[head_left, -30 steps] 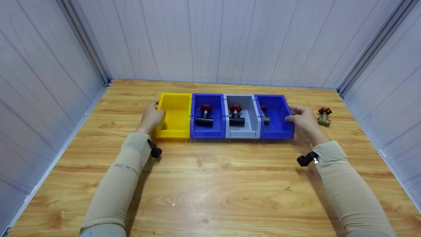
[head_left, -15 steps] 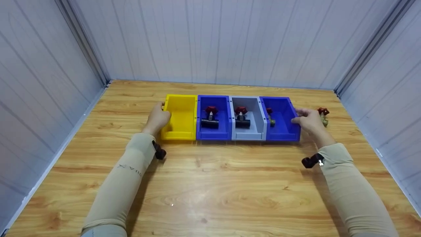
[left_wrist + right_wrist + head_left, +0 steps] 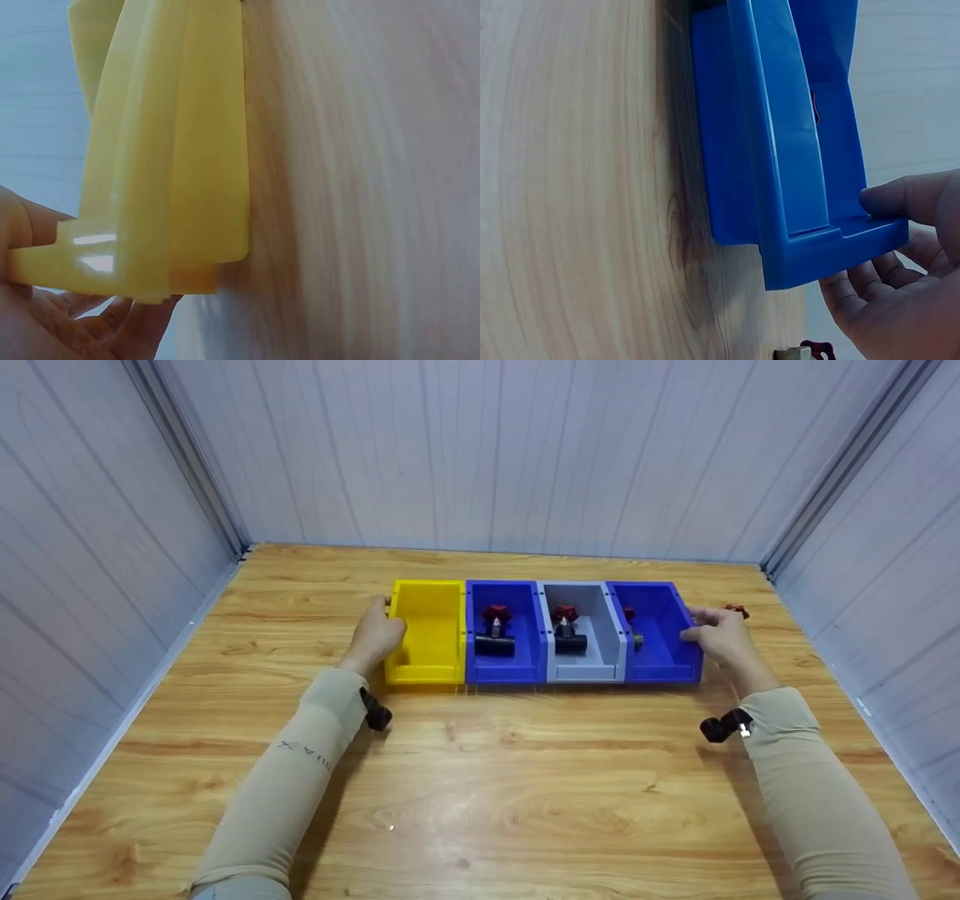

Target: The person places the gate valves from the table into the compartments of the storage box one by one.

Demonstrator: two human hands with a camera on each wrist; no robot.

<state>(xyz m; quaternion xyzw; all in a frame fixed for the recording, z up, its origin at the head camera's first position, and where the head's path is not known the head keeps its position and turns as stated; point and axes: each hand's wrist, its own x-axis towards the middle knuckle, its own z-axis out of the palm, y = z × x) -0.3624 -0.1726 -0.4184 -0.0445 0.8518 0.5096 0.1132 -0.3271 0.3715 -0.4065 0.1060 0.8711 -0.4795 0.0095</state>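
Four-colour-blocked bins stand side by side in the head view: a yellow bin point(image 3: 427, 622), a blue bin point(image 3: 504, 594), a grey bin point(image 3: 589, 601) and another blue bin point(image 3: 660, 619). My left hand point(image 3: 373, 634) grips the yellow bin's outer wall, thumb inside. At the other end, my right hand point(image 3: 726, 643) pinches the right blue bin's outer wall between thumb and fingers. Black valves with red handwheels lie in the left blue bin, black valve point(image 3: 495, 644), and the grey bin, black valve point(image 3: 571, 644). A brass valve point(image 3: 637, 640) is partly hidden by a divider.
A loose brass valve with a red handwheel point(image 3: 737, 610) lies on the wooden table point(image 3: 480, 780) behind my right hand, mostly hidden. Panelled walls point(image 3: 480, 450) enclose the table at the back and sides. Whether the bins touch the table is unclear.
Both hands have moved the joined row of bins to the right and slightly toward me. My right hand now covers more of the loose valve.
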